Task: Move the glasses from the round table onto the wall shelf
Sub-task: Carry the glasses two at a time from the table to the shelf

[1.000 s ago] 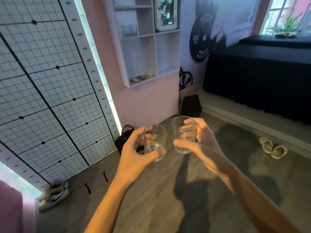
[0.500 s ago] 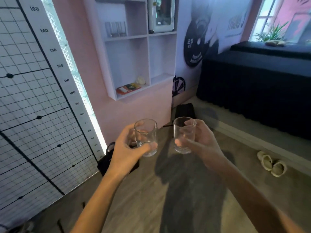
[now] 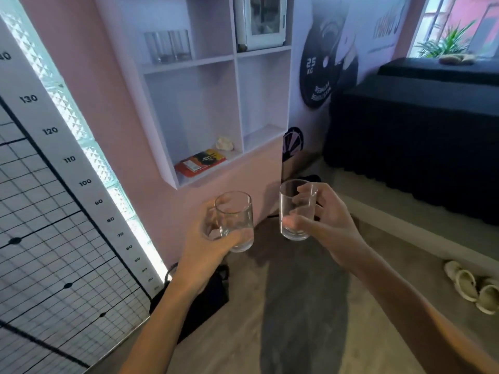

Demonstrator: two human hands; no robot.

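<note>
My left hand (image 3: 205, 247) grips a clear tumbler, the left glass (image 3: 235, 221), upright in the air. My right hand (image 3: 328, 225) grips a second clear tumbler, the right glass (image 3: 296, 209), level with it. Both are held below and in front of the white wall shelf (image 3: 189, 63). Two more glasses (image 3: 168, 47) stand side by side in the shelf's upper left compartment. The round table is out of view.
An orange book (image 3: 199, 161) and a small pale object (image 3: 224, 143) lie in the lower left compartment. A black bag (image 3: 208, 298) sits on the floor under my left arm. A black-draped bench (image 3: 418, 136) stands at right, with slippers (image 3: 475, 288) on the floor.
I have walked closer to the shelf, which looms larger and nearer. Both hands keep their glasses, now raised a little toward it.
</note>
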